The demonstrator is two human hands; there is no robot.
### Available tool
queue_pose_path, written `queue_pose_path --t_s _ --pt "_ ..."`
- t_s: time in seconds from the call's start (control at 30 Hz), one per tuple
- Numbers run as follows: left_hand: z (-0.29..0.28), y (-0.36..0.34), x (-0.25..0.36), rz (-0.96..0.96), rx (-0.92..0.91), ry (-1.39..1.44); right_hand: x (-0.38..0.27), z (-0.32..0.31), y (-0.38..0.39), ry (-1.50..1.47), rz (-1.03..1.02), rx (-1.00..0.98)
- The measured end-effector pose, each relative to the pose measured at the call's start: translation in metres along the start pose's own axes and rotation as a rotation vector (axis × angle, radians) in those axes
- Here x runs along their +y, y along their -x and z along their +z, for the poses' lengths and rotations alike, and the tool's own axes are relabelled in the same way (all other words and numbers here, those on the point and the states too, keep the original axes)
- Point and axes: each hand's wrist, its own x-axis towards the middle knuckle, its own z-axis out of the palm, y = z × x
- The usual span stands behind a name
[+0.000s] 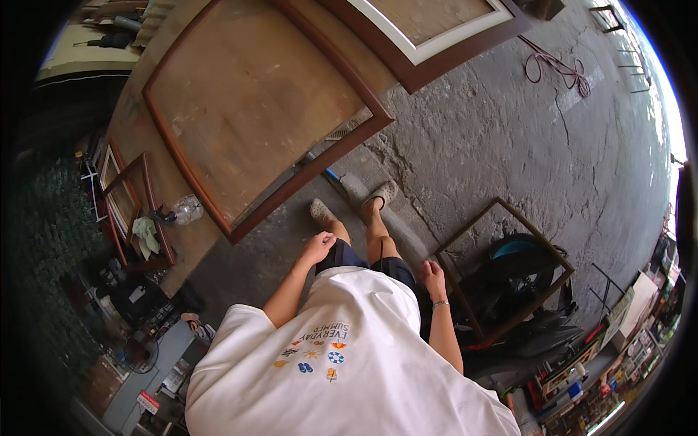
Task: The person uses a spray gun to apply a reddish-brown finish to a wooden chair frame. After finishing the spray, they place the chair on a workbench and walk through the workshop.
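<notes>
White shirt, both hands loosely curled, empty

Cracked grey concrete floor in daylight

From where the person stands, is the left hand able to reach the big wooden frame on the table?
Probably yes. The left hand hangs empty beside the thigh, and the near corner of the big wooden frame overhangs the table close to it. Nothing stands between them, so a short forward reach looks enough.
</notes>
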Motion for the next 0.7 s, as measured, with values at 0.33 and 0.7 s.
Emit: queue_pose_path --t_s 0.33,0.7 --pt "-0.001 -0.026 0.015 -0.147 0.057 0.664 -0.013 -0.044 -0.017 0.043 0.076 0.055" --pt "-0.072 -0.042 0.115 0.435 0.171 2.102 -0.028 -0.056 -0.022 0.039 0.041 0.076"
